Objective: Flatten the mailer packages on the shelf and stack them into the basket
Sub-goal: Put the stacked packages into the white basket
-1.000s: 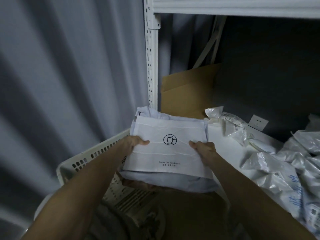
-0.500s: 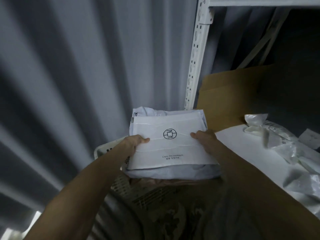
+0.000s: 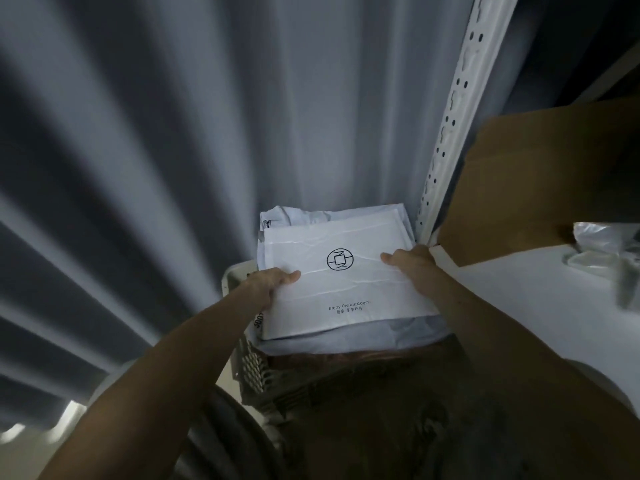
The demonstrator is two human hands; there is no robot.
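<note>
Left grip [image 3: 273, 285] and right grip [image 3: 412, 265] clasp the mailers [image 3: 346, 282] above the basket [image 3: 256, 372]. Close on the right stand a post [image 3: 450, 126] and cardboard [image 3: 540, 181].

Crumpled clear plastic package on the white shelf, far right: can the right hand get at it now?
Probably not yet: the right hand and left hand both grip the white printed mailer stack. Once freed, only bare white shelf lies between it and the crumpled clear plastic package.

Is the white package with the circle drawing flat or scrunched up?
Flat. The white mailer lies spread on the pile, only lightly creased; left hand and right hand hold its sides.
</note>
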